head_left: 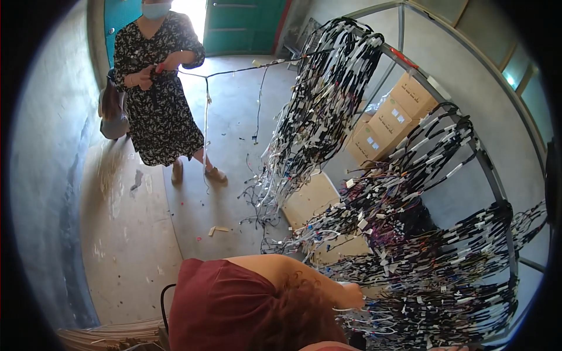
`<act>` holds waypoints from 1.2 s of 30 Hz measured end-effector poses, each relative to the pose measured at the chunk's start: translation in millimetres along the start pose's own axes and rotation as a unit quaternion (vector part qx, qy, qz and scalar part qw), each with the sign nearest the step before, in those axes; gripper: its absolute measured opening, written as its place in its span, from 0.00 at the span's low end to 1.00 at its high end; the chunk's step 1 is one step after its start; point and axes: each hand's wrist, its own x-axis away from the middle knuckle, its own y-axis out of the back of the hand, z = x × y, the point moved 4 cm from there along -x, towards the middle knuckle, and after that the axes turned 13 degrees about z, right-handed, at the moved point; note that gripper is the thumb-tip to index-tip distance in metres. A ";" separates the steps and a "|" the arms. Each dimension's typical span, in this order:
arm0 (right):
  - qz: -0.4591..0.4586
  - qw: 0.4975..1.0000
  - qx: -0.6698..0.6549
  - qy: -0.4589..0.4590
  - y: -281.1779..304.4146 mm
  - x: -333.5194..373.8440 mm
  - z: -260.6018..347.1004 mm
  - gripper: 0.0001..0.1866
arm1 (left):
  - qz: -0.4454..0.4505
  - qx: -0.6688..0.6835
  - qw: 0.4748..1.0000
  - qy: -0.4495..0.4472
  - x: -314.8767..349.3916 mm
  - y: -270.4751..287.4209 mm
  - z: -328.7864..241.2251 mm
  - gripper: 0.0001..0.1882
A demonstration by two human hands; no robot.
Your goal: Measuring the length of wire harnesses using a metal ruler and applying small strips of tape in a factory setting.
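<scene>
My left arm, in a dark red sleeve, reaches rightward across the bottom of the view. My left hand [350,296] is at the near edge of hanging wire harnesses [404,304], thin black and white cables with small connectors. Its fingers are largely hidden, so their grip does not show. Brown curly hair hangs over part of my forearm. At the very bottom edge shows a sliver of skin, perhaps my right hand [452,348], its fingers cut off by the frame.
A metal rack [489,167] curves along the right, hung with thick harness bundles [345,76]. Cardboard boxes [395,120] stand behind it. At the far left another person [155,99] in a patterned dress holds a branching harness [234,72] stretched to the rack. Scraps lie on the floor.
</scene>
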 end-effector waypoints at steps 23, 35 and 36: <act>-0.361 0.894 0.177 -0.198 -29.3 36.6 -155.5 0.18 | 0.030 0.033 0.999 0.025 11.5 13.5 -9.4 0.15; -0.426 0.720 0.457 -0.302 37.6 153.2 -214.4 0.10 | 0.164 -0.006 0.985 0.060 3.9 1.4 10.9 0.11; -0.454 0.747 0.421 -0.241 23.0 149.9 -204.3 0.10 | 0.138 0.035 0.988 0.056 4.5 15.8 2.1 0.11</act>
